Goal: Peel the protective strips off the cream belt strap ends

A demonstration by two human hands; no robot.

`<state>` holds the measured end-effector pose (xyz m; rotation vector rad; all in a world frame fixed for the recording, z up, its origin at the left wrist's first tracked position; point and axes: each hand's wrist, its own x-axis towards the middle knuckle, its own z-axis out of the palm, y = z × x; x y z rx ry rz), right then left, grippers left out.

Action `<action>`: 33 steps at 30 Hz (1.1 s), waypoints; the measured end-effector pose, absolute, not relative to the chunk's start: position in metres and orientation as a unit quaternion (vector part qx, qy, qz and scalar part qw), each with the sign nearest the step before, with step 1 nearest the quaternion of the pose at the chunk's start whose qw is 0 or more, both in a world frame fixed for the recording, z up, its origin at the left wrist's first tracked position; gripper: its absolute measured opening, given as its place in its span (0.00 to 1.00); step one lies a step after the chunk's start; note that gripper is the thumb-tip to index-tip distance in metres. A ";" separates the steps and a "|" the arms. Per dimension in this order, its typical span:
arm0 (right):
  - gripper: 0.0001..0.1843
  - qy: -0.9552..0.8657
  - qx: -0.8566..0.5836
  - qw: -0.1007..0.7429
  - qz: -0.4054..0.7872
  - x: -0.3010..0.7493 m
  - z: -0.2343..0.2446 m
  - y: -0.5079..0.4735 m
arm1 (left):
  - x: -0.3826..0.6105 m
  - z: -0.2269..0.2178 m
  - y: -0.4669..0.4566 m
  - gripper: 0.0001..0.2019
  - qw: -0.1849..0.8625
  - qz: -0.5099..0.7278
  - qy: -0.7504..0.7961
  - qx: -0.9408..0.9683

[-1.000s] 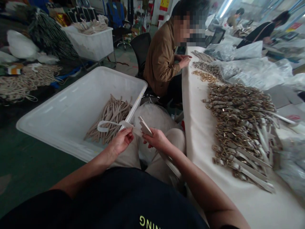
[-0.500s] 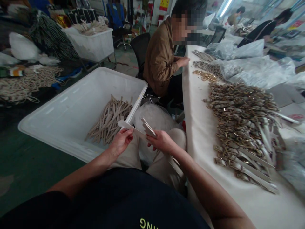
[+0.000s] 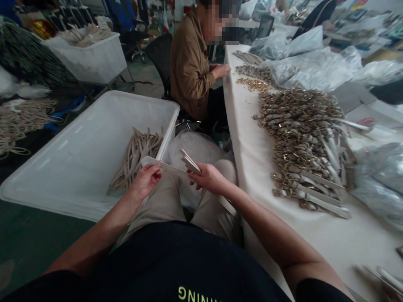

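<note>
My left hand [image 3: 145, 182] pinches a pale flat strap [image 3: 170, 168] near its far end, over my lap. That strap runs across to my right hand [image 3: 210, 178], whose fingers are closed round several similar straps [image 3: 189, 162]. Their short ends stick up past my fingers, and a longer tail [image 3: 228, 206] hangs below my wrist. Just beyond my left hand, a heap of beige strips [image 3: 134, 153] lies inside a large white plastic tub [image 3: 59, 138].
On my right, a cloth-covered table [image 3: 248, 167] bears a big pile of buckled straps [image 3: 302, 138], gold-coloured small parts [image 3: 253, 84] and clear plastic bags [image 3: 324, 69]. A co-worker in a brown jacket [image 3: 189, 71] sits at its far left side. A second white tub [image 3: 94, 63] stands behind.
The view has turned to the right and down, so the tub, table and co-worker appear shifted left. My left hand is slightly farther from my right, with the strap drawn out straighter between them.
</note>
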<state>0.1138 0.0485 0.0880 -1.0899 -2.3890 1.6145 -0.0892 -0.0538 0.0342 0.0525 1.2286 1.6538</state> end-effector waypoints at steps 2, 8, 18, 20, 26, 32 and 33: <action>0.07 -0.785 -0.364 0.050 0.500 0.108 0.086 0.047 | -0.079 0.035 -0.050 0.18 0.550 0.668 0.501 0.040; 0.09 -0.702 -0.344 0.092 0.616 0.102 0.074 0.059 | -0.075 0.043 -0.038 0.15 0.543 0.666 0.509 0.046; 0.05 -0.635 -0.338 0.146 0.680 0.103 0.067 0.059 | -0.056 0.044 -0.036 0.16 0.597 0.632 0.490 0.061; 0.05 -0.608 -0.342 0.162 0.698 0.107 0.070 0.068 | -0.061 0.047 -0.036 0.15 0.600 0.631 0.490 0.051; 0.13 -0.675 -0.333 0.237 0.615 0.122 0.072 0.083 | -0.079 0.058 -0.047 0.14 0.622 0.628 0.467 0.014; 0.15 -0.852 -0.111 0.225 0.460 0.130 0.080 0.055 | -0.070 0.043 -0.049 0.12 0.626 0.625 0.463 -0.058; 0.16 -0.860 -0.113 0.228 0.442 0.130 0.078 0.053 | -0.071 0.038 -0.047 0.12 0.628 0.625 0.460 -0.057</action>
